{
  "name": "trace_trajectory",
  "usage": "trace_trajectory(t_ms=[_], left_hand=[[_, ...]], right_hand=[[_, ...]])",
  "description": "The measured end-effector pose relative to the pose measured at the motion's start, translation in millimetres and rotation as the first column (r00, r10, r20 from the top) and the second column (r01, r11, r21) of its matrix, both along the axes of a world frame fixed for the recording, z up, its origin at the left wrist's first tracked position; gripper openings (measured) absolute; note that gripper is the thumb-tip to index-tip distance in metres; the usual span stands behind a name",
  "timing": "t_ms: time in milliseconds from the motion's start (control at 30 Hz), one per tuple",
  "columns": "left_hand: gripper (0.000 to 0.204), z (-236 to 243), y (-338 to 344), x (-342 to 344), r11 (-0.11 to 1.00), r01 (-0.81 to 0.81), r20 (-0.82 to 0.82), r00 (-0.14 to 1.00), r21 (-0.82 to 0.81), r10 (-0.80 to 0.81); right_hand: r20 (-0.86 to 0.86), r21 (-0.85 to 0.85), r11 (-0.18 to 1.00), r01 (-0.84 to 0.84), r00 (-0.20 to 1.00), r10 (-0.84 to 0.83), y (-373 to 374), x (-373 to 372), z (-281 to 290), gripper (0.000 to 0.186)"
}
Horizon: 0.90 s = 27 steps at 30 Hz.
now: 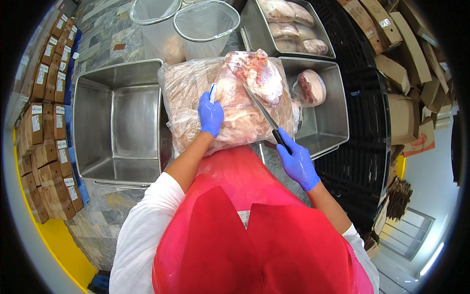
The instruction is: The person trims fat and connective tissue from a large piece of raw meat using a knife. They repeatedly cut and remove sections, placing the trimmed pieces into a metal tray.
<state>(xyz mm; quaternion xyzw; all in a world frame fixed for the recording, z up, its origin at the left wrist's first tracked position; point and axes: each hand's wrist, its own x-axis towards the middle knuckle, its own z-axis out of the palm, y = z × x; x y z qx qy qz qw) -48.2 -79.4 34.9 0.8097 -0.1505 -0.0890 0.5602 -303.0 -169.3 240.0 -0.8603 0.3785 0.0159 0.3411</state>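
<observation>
A large piece of raw meat lies on a surface covered by clear plastic sheeting, in front of my red apron. My right hand, in a blue glove, is closed around the black handle of a knife. Its blade points up and left, with the tip at the meat. At the left, my blue-gloved left hand is closed on a small white strip with blue marks, whose kind I cannot make out. Pale skin and fat spread below the meat.
To the left stands a bare metal tub. A second metal tub on the right holds a wrapped cut of meat. Behind it, another tub contains several packed pieces. Clear-lined bins stand at the back; stacked cartons line the left.
</observation>
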Motion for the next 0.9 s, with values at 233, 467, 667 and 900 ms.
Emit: trace_trajectory(t_ms=[233,467,667,900], left_hand=[[0.019,3,-1,2,0.993,0.039,-0.104,0.993,-0.11,-0.05],[0.028,-3,5,-10,0.998,0.059,-0.041,0.997,-0.035,-0.06],[0.036,-9,4,-16,0.969,0.054,-0.171,0.98,-0.241,-0.097],[0.038,2,3,-23,0.958,0.024,-0.163,0.984,-0.286,-0.074]], right_hand=[[0.024,-0.095,0.996,-0.003,1.0,0.005,7,5,-40,0.055],[-0.021,0.03,0.997,0.069,0.997,-0.068,15,3,-36,0.056],[0.206,-0.117,0.992,0.037,0.979,-0.012,20,-5,-114,0.058],[0.127,-0.136,0.991,0.016,0.992,0.001,16,-8,-96,0.061]])
